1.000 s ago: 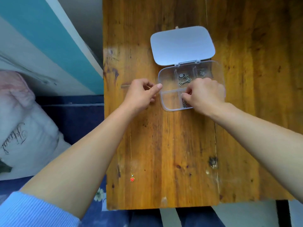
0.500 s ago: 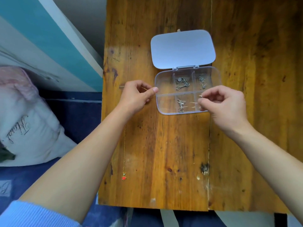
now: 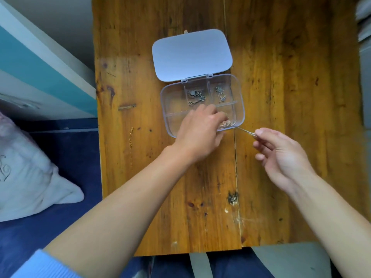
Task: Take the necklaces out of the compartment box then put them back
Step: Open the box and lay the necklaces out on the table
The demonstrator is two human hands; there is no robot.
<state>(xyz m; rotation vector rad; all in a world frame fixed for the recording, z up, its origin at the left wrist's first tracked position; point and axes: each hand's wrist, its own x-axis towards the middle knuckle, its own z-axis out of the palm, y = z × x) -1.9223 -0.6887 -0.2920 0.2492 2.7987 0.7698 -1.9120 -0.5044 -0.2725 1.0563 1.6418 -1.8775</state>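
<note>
A clear compartment box (image 3: pixel 163 101) lies on the wooden table (image 3: pixel 281 87) with its white lid (image 3: pixel 191 55) folded back. One silver necklace (image 3: pixel 195 97) sits in the back middle compartment and another (image 3: pixel 220 94) in the back right. My left hand (image 3: pixel 200 133) covers the front compartments, its fingertips down on a heap of chain (image 3: pixel 225 123) in the front right one. My right hand (image 3: pixel 281 155) pinches a thin chain (image 3: pixel 246 131) that runs taut from that compartment over the box's front edge. A gold necklace (image 3: pixel 131 137) lies loose on the table at the left.
The table's left edge (image 3: pixel 99 157) drops to a dark blue bed with a pale pillow (image 3: pixel 30 177). A teal and white wall (image 3: pixel 40 67) stands at the far left. The table's near edge (image 3: pixel 180 253) runs just below my forearms.
My left hand has left the gold necklace at the table's left and moved right onto the box. My right hand has drawn back to the right, pulling a thin chain out over the rim.
</note>
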